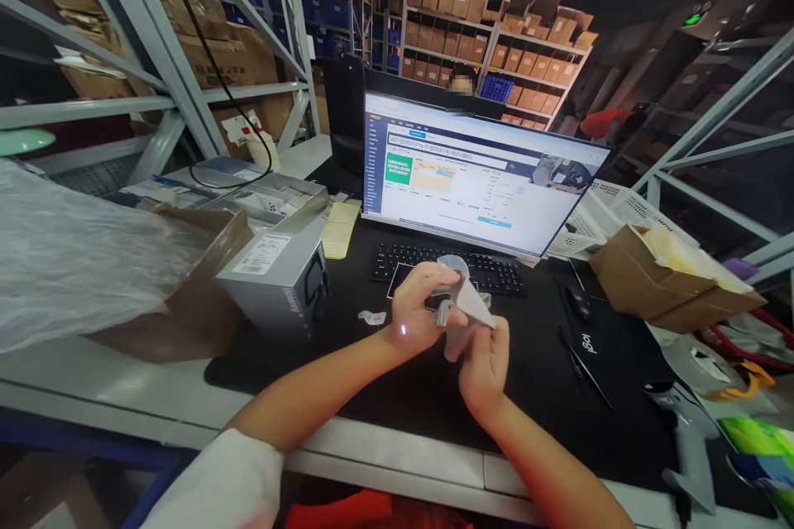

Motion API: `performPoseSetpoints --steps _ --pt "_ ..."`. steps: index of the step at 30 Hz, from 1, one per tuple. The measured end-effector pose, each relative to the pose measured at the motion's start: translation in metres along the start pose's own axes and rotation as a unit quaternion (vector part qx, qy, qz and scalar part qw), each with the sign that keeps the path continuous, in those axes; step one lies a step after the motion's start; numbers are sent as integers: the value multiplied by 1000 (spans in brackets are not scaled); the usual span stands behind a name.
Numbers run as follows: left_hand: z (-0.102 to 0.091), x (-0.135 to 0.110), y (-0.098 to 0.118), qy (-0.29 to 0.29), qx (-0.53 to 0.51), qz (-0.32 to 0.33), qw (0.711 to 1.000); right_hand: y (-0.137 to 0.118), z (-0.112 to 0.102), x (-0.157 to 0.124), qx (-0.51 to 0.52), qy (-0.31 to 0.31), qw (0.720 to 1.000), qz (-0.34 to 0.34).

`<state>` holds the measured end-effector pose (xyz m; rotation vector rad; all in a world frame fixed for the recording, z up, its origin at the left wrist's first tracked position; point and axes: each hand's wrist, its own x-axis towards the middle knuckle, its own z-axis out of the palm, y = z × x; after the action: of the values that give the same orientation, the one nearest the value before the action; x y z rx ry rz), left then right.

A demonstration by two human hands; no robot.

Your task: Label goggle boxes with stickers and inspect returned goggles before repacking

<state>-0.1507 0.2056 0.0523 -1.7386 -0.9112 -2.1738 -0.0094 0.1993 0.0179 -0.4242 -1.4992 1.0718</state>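
My left hand (pixel 418 314) is closed around a small translucent plastic item with a shiny grey part near the thumb; its exact kind cannot be made out. A pale, flat folded piece (pixel 472 306), like paper or plastic film, runs from it to my right hand (pixel 487 368), whose fingers pinch its lower corner. Both hands are raised over the black desk mat (pixel 397 388), in front of the black keyboard (pixel 502 273). A crumpled clear plastic scrap (pixel 372 317) lies left of my left hand. Farther left stands a grey box (pixel 273 285) with a white label.
A lit monitor (pixel 459 182) stands behind the keyboard. To the right are a mouse (pixel 578 302), tweezers (pixel 586 368), a barcode scanner (pixel 688 438) and an open carton (pixel 657 281). Plastic wrap (pixel 93 256) fills the left side. A person (pixel 462 83) is beyond the monitor.
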Motion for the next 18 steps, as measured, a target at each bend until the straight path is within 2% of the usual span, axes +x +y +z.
performPoseSetpoints --steps 3,6,8,10,12,13,15,18 --pt "0 -1 -2 -5 21 -15 1000 -3 2 -1 27 2 998 61" --pt "1 -2 -3 -9 28 -15 999 -5 2 -7 61 8 997 39" --pt "2 -3 -3 -4 29 -6 1000 -3 2 -2 81 20 995 60" --pt "4 -3 -2 -5 31 -8 999 1 2 12 103 53 983 146" --pt "6 -3 -1 -16 34 -25 999 4 0 29 137 96 957 238" --pt "7 -3 -1 -27 36 -36 998 2 -1 36 155 112 946 261" --pt "8 -2 0 -52 48 -51 996 -6 -4 43 176 126 941 259" --pt "8 -2 1 -90 80 -69 990 -26 -9 34 132 109 967 191"
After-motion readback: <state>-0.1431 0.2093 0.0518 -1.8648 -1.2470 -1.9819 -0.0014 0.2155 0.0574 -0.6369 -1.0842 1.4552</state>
